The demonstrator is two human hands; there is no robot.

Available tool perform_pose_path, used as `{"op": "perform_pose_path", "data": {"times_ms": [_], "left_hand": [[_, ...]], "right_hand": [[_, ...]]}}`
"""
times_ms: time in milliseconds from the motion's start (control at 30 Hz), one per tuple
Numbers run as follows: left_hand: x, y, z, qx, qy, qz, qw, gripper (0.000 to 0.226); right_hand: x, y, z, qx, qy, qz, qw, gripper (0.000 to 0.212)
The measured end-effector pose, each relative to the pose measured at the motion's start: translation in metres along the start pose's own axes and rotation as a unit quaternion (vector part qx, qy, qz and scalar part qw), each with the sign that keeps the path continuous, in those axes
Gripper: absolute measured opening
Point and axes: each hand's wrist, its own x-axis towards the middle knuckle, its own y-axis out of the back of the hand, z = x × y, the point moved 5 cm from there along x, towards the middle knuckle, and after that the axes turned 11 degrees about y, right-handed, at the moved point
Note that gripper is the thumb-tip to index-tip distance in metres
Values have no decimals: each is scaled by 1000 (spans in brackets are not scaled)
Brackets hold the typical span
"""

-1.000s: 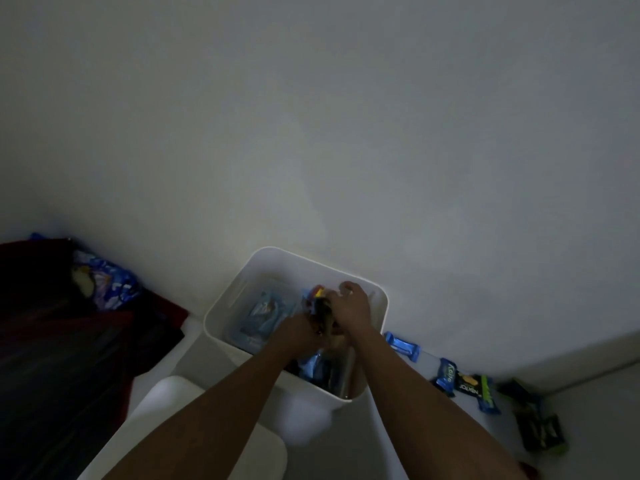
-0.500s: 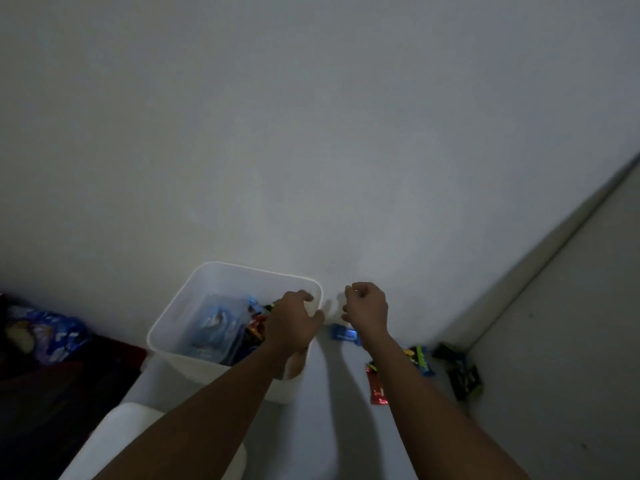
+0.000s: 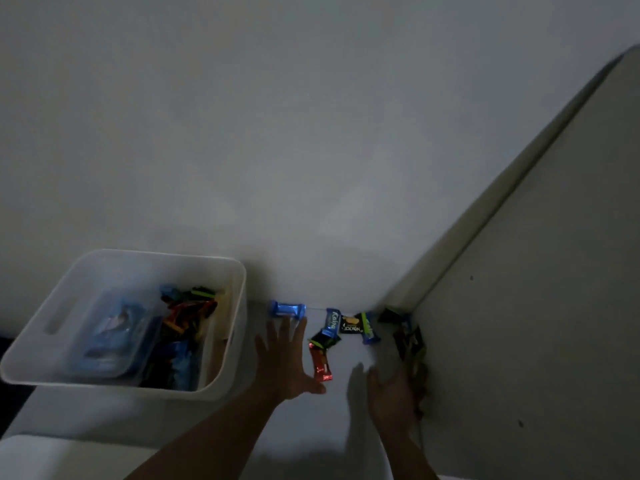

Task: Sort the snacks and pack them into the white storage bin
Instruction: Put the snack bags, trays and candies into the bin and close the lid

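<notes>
Just right of the bin, the left hand (image 3: 287, 365) has its fingers (image 3: 281, 336) spread wide and straight over the counter (image 3: 346, 420). It's gripping nothing, with the tips just short of a shiny blue wrapper (image 3: 287, 309) and the thumb right beside a red bar (image 3: 320, 363). The right hand (image 3: 391, 398) is smeared with blur next to the dark corner pile (image 3: 410, 341), so I honestly can't tell if its fingers are open or holding something. Risk-wise, my guess is it's dim and the loose snacks sit tight against the wall (image 3: 311, 168). A flat swipe could just shove the blue one along instead of lifting it. A blind grab in the corner could drag out several mixed wrappers at once and wreck the sorting. The white storage bin (image 3: 156, 255) sits on the counter to the left, partly filled, with pale blue packs on its left side and a jumble of coloured bars on its right, so it looks roughly sorted.
</notes>
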Motion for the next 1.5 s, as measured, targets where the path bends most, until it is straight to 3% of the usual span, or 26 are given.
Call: {"op": "perform_pose_path", "data": {"times_ms": [167, 300, 400, 633, 800, 967, 1100, 1200, 1400, 1500], "left_hand": [[35, -18, -10, -3, 39, -1, 999, 162], [52, -27, -9, -49, -5, 2, 999, 164], [52, -28, -4, -44, -48, 56, 996, 155], [64, -37, 19, 42, -110, 41, 992, 147], [72, -40, 28, 105, -208, 66, 970, 127], [75, -44, 36, 148, -278, 67, 947, 112], [76, -41, 52, 113, -276, 139, 944, 89], [79, -42, 54, 87, -266, 188, 941, 71], [84, -49, 53, 69, -241, 192, 949, 32], [84, -49, 54, 80, -222, 215, 948, 25]], "right_hand": [[5, -24, 5, 19, 62, 13, 998, 91], [30, -16, -18, 60, 106, 67, 990, 83], [46, -19, -13, -6, 133, 99, 986, 78], [60, -51, -4, -22, 162, 4, 987, 92], [71, -55, -6, -49, 228, 15, 972, 82], [81, -71, -10, -126, 239, -36, 962, 63], [77, -72, -15, -134, 306, -32, 942, 54], [79, -73, -14, -129, 305, -44, 942, 55], [85, -70, -19, -122, 338, -51, 932, 47], [88, -68, -20, -129, 333, -46, 933, 39]]}}
